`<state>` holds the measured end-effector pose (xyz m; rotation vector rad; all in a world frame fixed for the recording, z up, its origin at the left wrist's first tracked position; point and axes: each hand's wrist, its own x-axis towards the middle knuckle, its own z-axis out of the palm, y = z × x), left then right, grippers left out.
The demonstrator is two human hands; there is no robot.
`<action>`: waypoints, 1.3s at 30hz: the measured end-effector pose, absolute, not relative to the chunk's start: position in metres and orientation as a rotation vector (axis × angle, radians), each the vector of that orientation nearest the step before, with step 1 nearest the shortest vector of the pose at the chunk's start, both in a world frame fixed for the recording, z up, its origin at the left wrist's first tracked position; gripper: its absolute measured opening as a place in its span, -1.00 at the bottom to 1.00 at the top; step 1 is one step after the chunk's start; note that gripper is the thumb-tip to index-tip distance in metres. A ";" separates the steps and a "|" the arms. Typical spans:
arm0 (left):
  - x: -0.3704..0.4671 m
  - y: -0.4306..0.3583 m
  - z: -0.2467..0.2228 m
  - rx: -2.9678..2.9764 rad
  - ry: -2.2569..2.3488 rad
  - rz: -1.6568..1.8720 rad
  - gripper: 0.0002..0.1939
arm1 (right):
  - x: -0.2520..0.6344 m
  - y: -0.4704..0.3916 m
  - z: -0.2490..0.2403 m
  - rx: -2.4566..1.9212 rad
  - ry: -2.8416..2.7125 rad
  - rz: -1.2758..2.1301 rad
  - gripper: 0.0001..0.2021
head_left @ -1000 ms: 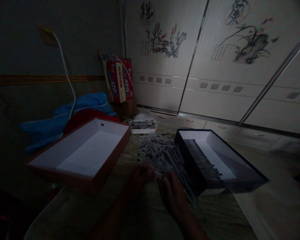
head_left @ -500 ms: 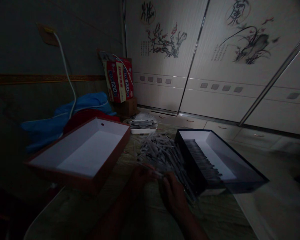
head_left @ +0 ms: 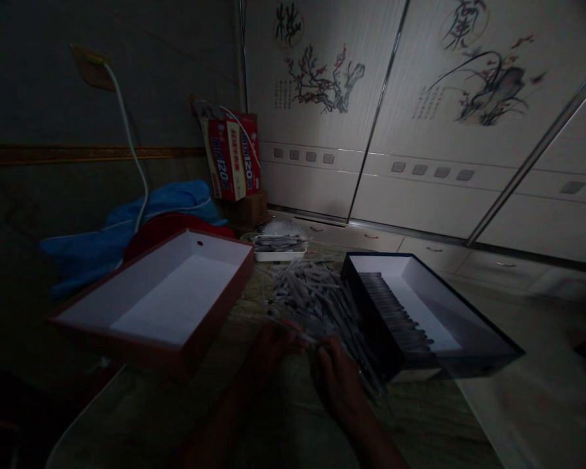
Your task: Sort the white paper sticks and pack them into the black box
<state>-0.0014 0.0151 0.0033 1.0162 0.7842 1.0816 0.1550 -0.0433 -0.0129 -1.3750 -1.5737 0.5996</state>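
Dim light leaves the fingers partly dark. My left hand (head_left: pixel 273 345) is closed on one end of a thin pale pen (head_left: pixel 308 337). At the pen's other end, my right hand (head_left: pixel 336 368) grips it with thumb and fingers. Both hands are just above the table, close together. Right beyond them lies a loose pile of slim translucent pens (head_left: pixel 315 290). To the right, a dark box (head_left: pixel 469 365) with a white inside holds a row of dark-tipped pens (head_left: pixel 400 316) along its left wall.
A reddish-brown box (head_left: pixel 215 312) with a bare white inside stands at the left. Behind the pile is a small white tray (head_left: pixel 280 256) of thin sticks. Blue cloth (head_left: pixel 170 198) and a red carton (head_left: pixel 232 156) are by the wall; white cabinet doors (head_left: pixel 312 189) close off the back.
Almost nothing differs. Both hands stay in place with the pen between them, apart from slight finger movement.
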 end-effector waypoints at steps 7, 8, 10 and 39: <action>-0.001 0.012 0.005 1.032 0.758 1.043 -0.75 | 0.155 -0.045 -0.020 -1.392 -1.511 0.550 -0.67; -0.001 0.013 0.004 1.027 0.752 1.040 -0.74 | 0.155 -0.045 -0.020 -1.386 -1.516 0.539 -0.67; -0.001 0.014 0.003 1.020 0.747 1.037 -0.73 | 0.156 -0.044 -0.019 -1.376 -1.542 0.548 -0.69; 0.000 0.013 0.006 1.152 0.789 1.031 -0.69 | 0.153 -0.048 -0.010 -1.256 -1.393 1.029 -0.53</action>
